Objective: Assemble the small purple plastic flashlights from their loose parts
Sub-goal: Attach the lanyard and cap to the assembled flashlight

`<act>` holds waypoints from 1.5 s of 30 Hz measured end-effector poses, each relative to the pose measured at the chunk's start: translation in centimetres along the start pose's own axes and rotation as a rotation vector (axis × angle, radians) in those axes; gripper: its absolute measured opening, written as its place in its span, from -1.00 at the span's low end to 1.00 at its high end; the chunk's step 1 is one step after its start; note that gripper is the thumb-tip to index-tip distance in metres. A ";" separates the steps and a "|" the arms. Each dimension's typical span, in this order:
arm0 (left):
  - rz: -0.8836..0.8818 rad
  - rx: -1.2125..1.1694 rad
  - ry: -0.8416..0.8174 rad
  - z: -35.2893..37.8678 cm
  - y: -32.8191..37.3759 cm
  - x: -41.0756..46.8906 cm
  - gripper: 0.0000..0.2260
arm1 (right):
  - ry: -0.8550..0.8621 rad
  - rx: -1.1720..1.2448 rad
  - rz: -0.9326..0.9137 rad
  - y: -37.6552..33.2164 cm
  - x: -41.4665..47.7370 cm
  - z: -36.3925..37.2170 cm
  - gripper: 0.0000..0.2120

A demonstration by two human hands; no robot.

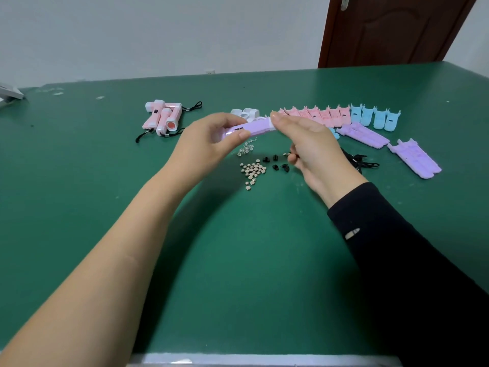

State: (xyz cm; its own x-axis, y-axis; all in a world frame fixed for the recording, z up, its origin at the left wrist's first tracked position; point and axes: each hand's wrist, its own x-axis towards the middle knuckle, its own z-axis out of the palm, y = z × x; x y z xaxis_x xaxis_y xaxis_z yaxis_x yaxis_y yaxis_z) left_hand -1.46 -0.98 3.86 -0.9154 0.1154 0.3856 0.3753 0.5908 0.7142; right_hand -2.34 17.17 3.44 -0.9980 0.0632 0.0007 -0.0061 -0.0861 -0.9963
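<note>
Purple flashlight (258, 128) held above the worktop (238, 247), lying crosswise between both hands. Left hand (211, 136): fingers curled round its left end. Right hand (309, 147): fingertips pinch its right, white-capped end. Below the fingers, on the worktop: button cells (252, 172), small black parts (277, 162). Right of the right-hand fingers: loose purple shell halves (365, 135). Left of the left-hand fingers: assembled pink flashlights (164, 117).
</note>
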 end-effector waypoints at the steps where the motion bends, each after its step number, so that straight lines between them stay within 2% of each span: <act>1: 0.022 0.046 -0.007 0.0 0.0 0.0 -0.84 | -0.011 -0.027 -0.023 0.0 0.0 -0.1 -0.88; 7: 0.247 0.277 -0.024 0.2 -0.3 0.0 -0.78 | -0.058 -0.077 -0.143 0.2 -0.1 -0.1 -0.90; 11: 0.307 0.322 -0.001 0.3 -0.5 0.2 -0.78 | -0.090 -0.070 -0.168 0.5 -0.2 0.2 -0.90; 16: 0.225 0.218 0.062 0.1 -1.0 0.4 -0.80 | -0.071 -0.083 -0.240 0.6 0.0 0.4 -0.84; 19: 0.209 0.188 0.088 0.1 -1.2 0.4 -0.78 | -0.051 -0.277 -0.431 0.5 -0.2 0.1 -0.78; 22: 0.199 0.150 0.100 -0.1 -1.3 0.4 -0.80 | -0.123 -0.372 -0.489 0.2 -0.2 -0.3 -0.77; 26: 0.205 0.103 0.026 -0.5 -1.2 0.4 -0.81 | -0.175 -0.379 -0.484 0.1 0.1 -0.6 -0.78; 32: 0.134 -0.048 -0.009 -0.5 -0.3 0.1 -0.87 | -0.197 -0.220 -0.452 0.2 0.3 -0.6 -0.77; 36: 0.105 -0.040 -0.030 -0.6 -0.1 0.1 -0.85 | -0.210 -0.179 -0.430 0.3 0.2 -0.5 -0.76; 41: 0.062 -0.086 -0.082 -0.9 -0.4 0.0 -0.82 | -0.239 -0.317 -0.380 0.6 0.1 -0.2 -0.81; 43: -0.004 -0.167 -0.019 -1.1 -0.5 0.2 -0.75 | -0.234 -0.295 -0.344 0.4 0.2 0.0 -0.83; 45: -0.119 -0.340 0.116 -1.3 -0.6 0.4 -0.63 | -0.213 -0.211 -0.316 0.2 0.0 0.5 -0.82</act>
State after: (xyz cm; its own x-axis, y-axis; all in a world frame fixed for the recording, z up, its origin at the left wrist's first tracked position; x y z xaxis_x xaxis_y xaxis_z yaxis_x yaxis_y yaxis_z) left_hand -1.86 -2.33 4.40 -0.9403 -0.0407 0.3379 0.3120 0.2931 0.9037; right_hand -2.35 16.65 3.27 -0.9400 -0.1544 0.3044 -0.3226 0.1107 -0.9400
